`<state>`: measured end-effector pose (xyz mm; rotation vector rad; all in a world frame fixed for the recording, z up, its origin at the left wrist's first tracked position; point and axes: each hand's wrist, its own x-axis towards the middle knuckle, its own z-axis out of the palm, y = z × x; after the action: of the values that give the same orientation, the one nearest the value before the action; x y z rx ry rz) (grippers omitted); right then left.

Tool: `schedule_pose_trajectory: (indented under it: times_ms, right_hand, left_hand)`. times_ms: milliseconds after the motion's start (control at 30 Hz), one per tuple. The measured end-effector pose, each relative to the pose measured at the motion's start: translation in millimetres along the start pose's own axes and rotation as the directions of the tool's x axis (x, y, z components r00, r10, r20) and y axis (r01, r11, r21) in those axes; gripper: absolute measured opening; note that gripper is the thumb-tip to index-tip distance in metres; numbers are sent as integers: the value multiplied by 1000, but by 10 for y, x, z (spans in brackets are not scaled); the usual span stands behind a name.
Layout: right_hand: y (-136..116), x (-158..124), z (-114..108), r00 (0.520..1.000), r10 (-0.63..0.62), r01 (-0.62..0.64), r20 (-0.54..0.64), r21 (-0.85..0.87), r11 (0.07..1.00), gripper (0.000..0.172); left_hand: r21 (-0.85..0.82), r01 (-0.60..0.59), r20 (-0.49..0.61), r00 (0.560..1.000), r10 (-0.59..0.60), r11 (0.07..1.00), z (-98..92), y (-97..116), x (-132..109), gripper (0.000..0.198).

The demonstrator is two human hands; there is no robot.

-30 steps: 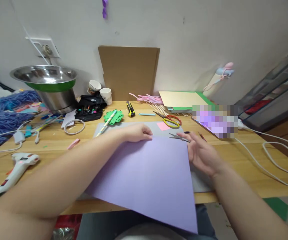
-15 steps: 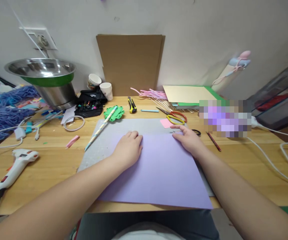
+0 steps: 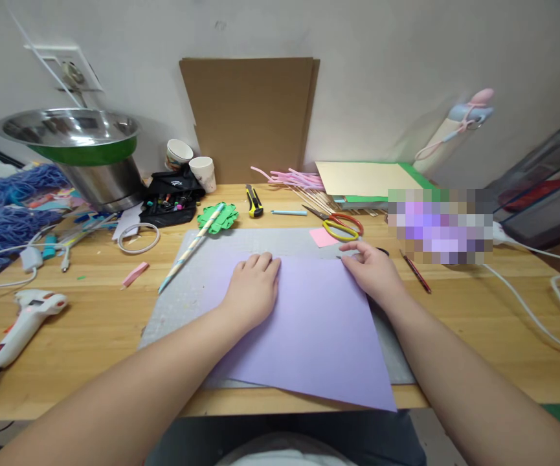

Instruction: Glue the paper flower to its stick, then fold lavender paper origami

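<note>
Left hand (image 3: 253, 288): palm down, laid over the far edge of the paper (image 3: 318, 336).
Right hand (image 3: 374, 270): at its far right corner, fingers narrow (pinching or not, cannot tell).
Paper: on the mat (image 3: 166, 317), from hands towards the table's (image 3: 478, 336) front edge.
Long axis: unclear.

Paper (image 3: 309, 330) lies over a mat (image 3: 177, 304) at the centre of the frame, with a glue gun (image 3: 20, 327) on the table (image 3: 95, 323) at lower left, a bowl (image 3: 85, 129) at upper left, cups (image 3: 202, 173) right of it, cardboard (image 3: 255, 116) against the wall (image 3: 381, 84) at upper centre, and scissors (image 3: 325, 217) and a pencil (image 3: 415, 272) right of centre.
</note>
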<state>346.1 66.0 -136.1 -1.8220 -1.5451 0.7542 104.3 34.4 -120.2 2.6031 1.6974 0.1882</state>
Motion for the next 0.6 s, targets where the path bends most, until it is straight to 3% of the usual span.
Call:
schedule_pose_trajectory:
  times_ms: [267, 600]
  right_hand:
    - [30, 34, -27, 998, -34, 42, 43, -214, 976, 23]
    - [35, -24, -76, 986, -25, 66, 164, -254, 965, 23]
  left_hand:
    - [-34, 63, -30, 997, -64, 997, 101, -2, -6, 46]
    - [-48, 67, -32, 997, -69, 997, 104, 1, 8, 47]
